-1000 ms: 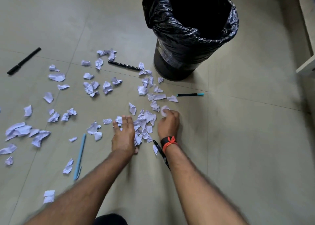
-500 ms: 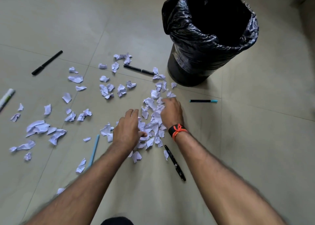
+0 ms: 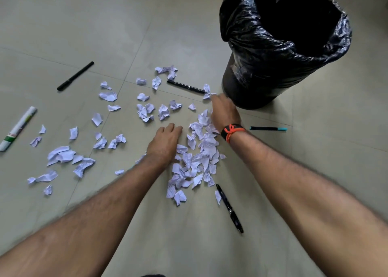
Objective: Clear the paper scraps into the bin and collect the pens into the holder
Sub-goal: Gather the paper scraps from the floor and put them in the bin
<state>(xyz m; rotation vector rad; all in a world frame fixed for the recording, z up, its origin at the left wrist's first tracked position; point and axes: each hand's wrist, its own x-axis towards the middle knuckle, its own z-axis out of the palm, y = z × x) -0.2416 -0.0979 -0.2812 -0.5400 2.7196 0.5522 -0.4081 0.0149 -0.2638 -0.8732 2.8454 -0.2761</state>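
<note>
Torn white paper scraps lie on the tiled floor, heaped in a pile [image 3: 197, 161] between my hands, with looser ones [image 3: 63, 156] spread to the left. My left hand [image 3: 164, 143] rests flat, palm down, at the pile's left edge. My right hand [image 3: 223, 111] reaches forward, fingers on scraps near the base of the black-lined bin [image 3: 283, 46]. Pens lie about: a black pen [image 3: 230, 208] at the front, a black pen [image 3: 185, 87] behind the scraps, a black marker [image 3: 75, 76] far left, a teal-capped pen [image 3: 267, 128] to the right. No holder is visible.
A white and green marker [image 3: 17, 128] lies at the left edge. The bin stands at the upper right, its mouth wide open. Bare tile stretches behind the scraps and along the right side.
My right hand has moved forward towards the bin's base, sweeping scraps together. My left hand has slid forward too. The view has shifted, bringing the white and green marker further in and hiding the blue pen under my left arm.
</note>
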